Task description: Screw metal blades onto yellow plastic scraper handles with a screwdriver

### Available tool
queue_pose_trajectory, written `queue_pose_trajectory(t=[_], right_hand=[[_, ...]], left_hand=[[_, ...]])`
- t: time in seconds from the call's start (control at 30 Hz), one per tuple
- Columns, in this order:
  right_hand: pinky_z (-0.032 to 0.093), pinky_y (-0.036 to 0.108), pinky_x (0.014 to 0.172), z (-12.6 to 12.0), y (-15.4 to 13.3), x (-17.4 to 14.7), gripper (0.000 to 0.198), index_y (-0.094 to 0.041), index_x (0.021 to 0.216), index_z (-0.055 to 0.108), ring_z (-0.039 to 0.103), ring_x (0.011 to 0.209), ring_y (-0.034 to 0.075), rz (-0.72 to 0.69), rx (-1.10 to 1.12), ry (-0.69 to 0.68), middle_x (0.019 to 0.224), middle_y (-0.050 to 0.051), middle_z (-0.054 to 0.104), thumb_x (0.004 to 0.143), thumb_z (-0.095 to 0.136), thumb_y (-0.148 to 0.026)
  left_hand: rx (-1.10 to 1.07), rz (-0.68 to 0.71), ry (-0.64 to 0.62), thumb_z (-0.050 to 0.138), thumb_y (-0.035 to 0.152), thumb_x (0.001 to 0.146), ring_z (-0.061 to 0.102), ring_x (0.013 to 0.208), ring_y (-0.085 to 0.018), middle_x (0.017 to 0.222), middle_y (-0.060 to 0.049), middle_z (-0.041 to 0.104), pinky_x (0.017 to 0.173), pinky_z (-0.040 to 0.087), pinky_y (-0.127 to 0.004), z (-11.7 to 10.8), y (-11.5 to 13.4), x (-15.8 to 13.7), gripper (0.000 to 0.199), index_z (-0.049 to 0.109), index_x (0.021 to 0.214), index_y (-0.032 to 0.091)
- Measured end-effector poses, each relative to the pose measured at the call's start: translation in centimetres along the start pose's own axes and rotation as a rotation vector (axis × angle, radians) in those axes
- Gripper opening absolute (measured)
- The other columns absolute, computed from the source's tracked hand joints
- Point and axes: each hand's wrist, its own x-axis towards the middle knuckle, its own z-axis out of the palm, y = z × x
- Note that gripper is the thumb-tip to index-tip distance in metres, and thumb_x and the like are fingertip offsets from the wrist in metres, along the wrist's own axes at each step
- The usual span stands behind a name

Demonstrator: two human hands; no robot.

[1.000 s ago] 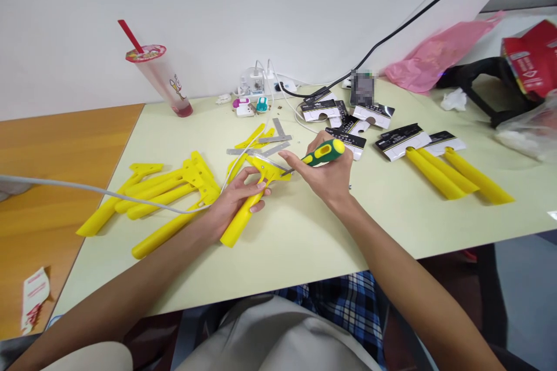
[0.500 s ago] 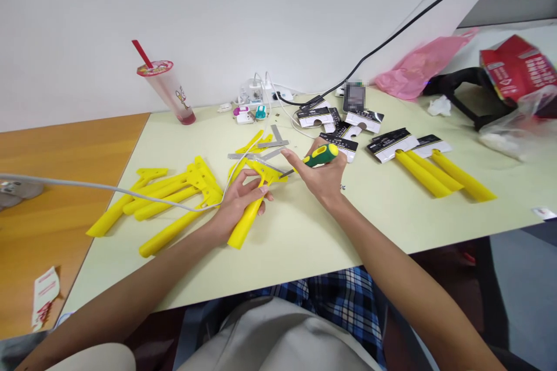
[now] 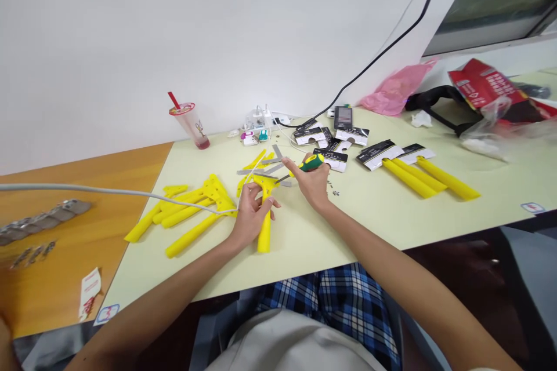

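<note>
My left hand (image 3: 250, 217) is closed around a yellow plastic scraper handle (image 3: 264, 236), its wide head pointing away from me. In my right hand (image 3: 314, 186) is a green and yellow screwdriver (image 3: 314, 162), its shaft slanting down to the left with the tip at the handle's head. Whether the tip sits in a screw is too small to tell. Grey metal strips (image 3: 273, 151) lie just beyond the head, among more yellow pieces. Several similar yellow handles (image 3: 185, 217) are piled left of my left hand. Small screws (image 3: 335, 192) lie right of my right wrist.
Black-and-white cards (image 3: 331, 159) are heaped behind my right hand. Carded yellow handles (image 3: 409, 178) lie at the right. A pale cable (image 3: 130, 192) crosses the left side to my left hand. A cup with a straw (image 3: 191, 124) stands near the wall, left of a power strip (image 3: 256, 120).
The camera view has shifted, so the scene sits differently. The held handle has turned more upright in the picture, its grip end swinging right. Both hands keep their hold.
</note>
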Motion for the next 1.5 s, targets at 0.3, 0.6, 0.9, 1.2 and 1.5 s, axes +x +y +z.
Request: queue_pose_trajectory(t=[0.3, 0.6, 0.9, 1.2, 1.5], right_hand=[[0.037, 0.030, 0.054, 0.8, 1.8, 0.5, 0.069, -0.026, 0.068, 0.043, 0.042, 0.055, 0.013, 0.113, 0.146, 0.015, 0.056, -0.006, 0.045, 0.072, 0.090, -0.076], [0.041, 0.030, 0.062, 0.6, 1.8, 0.6, 0.057, -0.025, 0.077, 0.046, 0.048, 0.063, 0.014, -0.223, 0.236, -0.028, 0.072, -0.004, 0.048, 0.097, 0.069, -0.073], [0.041, 0.034, 0.065, -1.2, -0.1, 0.0, 0.052, -0.025, 0.076, 0.055, 0.052, 0.065, 0.017, -0.588, -0.039, -0.277, 0.072, 0.000, 0.056, 0.096, 0.069, -0.071], [0.047, 0.036, 0.079, -2.3, -1.3, 1.7, 0.045, -0.023, 0.084, 0.060, 0.057, 0.080, 0.021, -0.511, -0.046, -0.257, 0.085, 0.004, 0.063, 0.106, 0.060, -0.062], [0.031, 0.029, 0.059, -4.3, -1.4, 3.4, 0.040, -0.018, 0.080, 0.077, 0.042, 0.064, 0.012, -0.077, -0.162, -0.726, 0.071, -0.003, 0.058, 0.087, 0.081, -0.058]], left_hand=[[0.162, 0.143, 0.066, 0.070, 0.042, 0.103, 0.077, 0.095, -0.016, 0.135, -0.008, 0.054, 0.063, 0.065, -0.026, 0.5, -0.8, 0.1, 0.036, 0.040, 0.117, 0.027], [-0.002, 0.029, 0.020, 0.073, 0.051, 0.098, 0.081, 0.091, -0.021, 0.136, -0.009, 0.061, 0.044, 0.057, -0.021, 0.3, -0.1, 0.6, 0.047, 0.038, 0.119, 0.028], [-0.068, -0.146, 0.082, 0.081, 0.047, 0.090, 0.082, 0.089, -0.024, 0.132, -0.010, 0.066, 0.038, 0.047, -0.020, 0.0, 0.5, 0.6, 0.052, 0.042, 0.118, 0.027], [-0.211, -0.284, -0.095, 0.091, 0.041, 0.081, 0.080, 0.086, -0.022, 0.128, -0.010, 0.071, 0.037, 0.043, -0.018, -1.0, 1.7, 1.1, 0.058, 0.052, 0.121, 0.025], [-0.237, -0.407, -0.209, 0.095, 0.039, 0.080, 0.079, 0.073, -0.020, 0.117, -0.010, 0.078, 0.035, 0.046, -0.017, -1.2, 2.8, 0.9, 0.060, 0.062, 0.128, 0.025]])
